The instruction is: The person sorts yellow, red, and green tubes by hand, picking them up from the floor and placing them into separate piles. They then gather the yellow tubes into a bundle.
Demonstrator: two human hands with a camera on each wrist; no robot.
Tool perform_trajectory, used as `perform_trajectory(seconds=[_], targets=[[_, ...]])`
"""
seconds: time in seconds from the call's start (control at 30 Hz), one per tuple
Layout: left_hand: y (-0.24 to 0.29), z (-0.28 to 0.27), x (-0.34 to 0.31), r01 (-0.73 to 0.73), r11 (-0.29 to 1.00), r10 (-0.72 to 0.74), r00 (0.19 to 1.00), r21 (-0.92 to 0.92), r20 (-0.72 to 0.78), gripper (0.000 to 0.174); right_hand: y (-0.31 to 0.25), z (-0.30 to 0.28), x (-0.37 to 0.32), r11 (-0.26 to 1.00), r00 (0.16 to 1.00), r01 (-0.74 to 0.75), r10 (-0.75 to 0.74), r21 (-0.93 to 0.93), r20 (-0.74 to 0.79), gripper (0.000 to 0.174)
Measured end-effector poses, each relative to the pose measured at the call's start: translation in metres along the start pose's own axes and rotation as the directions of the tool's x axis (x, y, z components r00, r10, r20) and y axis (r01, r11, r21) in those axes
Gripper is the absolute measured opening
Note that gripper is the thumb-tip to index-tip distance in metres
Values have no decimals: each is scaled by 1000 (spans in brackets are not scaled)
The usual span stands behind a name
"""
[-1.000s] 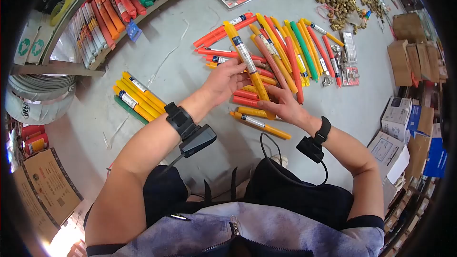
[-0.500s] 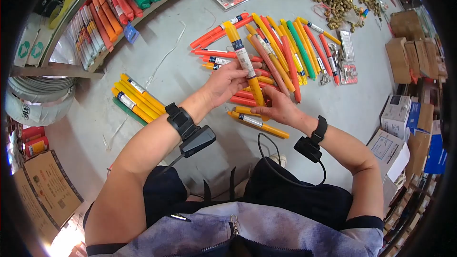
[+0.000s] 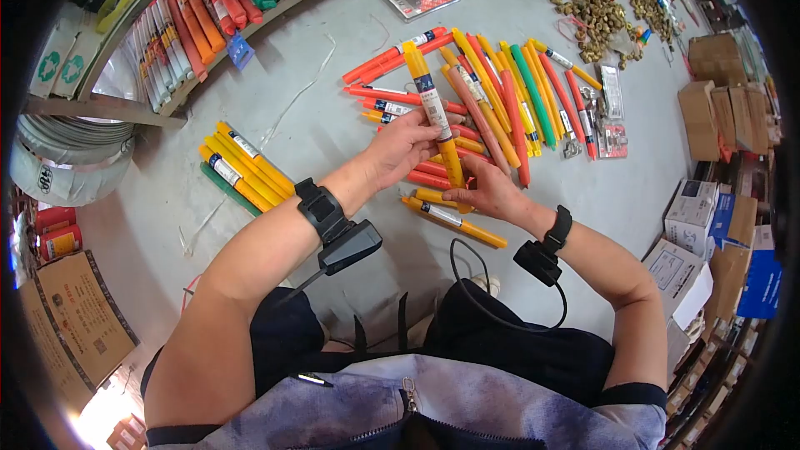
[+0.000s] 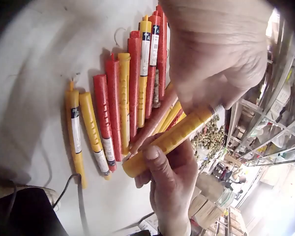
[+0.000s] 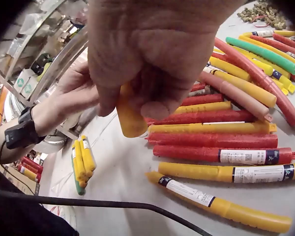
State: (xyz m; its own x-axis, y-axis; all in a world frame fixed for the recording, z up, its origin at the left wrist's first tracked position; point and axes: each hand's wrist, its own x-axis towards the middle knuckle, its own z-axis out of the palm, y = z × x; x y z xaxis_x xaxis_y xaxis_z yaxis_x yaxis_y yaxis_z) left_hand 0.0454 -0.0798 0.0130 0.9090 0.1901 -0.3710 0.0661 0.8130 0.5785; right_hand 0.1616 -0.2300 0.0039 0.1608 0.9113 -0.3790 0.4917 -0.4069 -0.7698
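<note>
Both hands hold one yellow tube [image 3: 432,108] with a white and dark blue label, raised and tilted over the pile. My left hand [image 3: 402,147] grips its middle in the head view. Around its lower end curl the fingers of my right hand [image 3: 497,192]; the left wrist view shows that thumb pressed along the yellow tube [image 4: 179,133]. Beneath and beyond lie red tubes [image 3: 514,117], yellow tubes and a green tube [image 3: 533,93]. In the right wrist view the yellow tube's end [image 5: 131,118] sticks out below the fingers.
A smaller group of yellow tubes [image 3: 247,168] with a green one lies at the left. Brass fittings [image 3: 583,12] are heaped at the back right, near packaged parts [image 3: 612,92]. A shelf edge [image 3: 250,37] runs along the upper left; cardboard boxes [image 3: 704,121] stand at the right.
The held tube stands somewhat more upright than a second ago, and its lower end has shifted slightly left, with my right hand's fingers following. Both hands keep their hold.
</note>
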Motion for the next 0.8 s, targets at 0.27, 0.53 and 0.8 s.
perform_trajectory(seconds=[0.27, 0.53, 0.8], targets=[[1, 2, -1, -11, 1000, 11, 1000, -5, -8, 30, -11, -7, -1, 996, 996, -77, 79, -35, 47, 40], [-1, 3, -1, -5, 1000, 5, 1000, -10, -7, 31, -11, -7, -2, 996, 996, -74, 76, -55, 37, 40], [-5, -7, 1, -30, 999, 29, 999, -27, -34, 29, -4, -11, -3, 990, 995, -67, 57, 126, 78, 31]])
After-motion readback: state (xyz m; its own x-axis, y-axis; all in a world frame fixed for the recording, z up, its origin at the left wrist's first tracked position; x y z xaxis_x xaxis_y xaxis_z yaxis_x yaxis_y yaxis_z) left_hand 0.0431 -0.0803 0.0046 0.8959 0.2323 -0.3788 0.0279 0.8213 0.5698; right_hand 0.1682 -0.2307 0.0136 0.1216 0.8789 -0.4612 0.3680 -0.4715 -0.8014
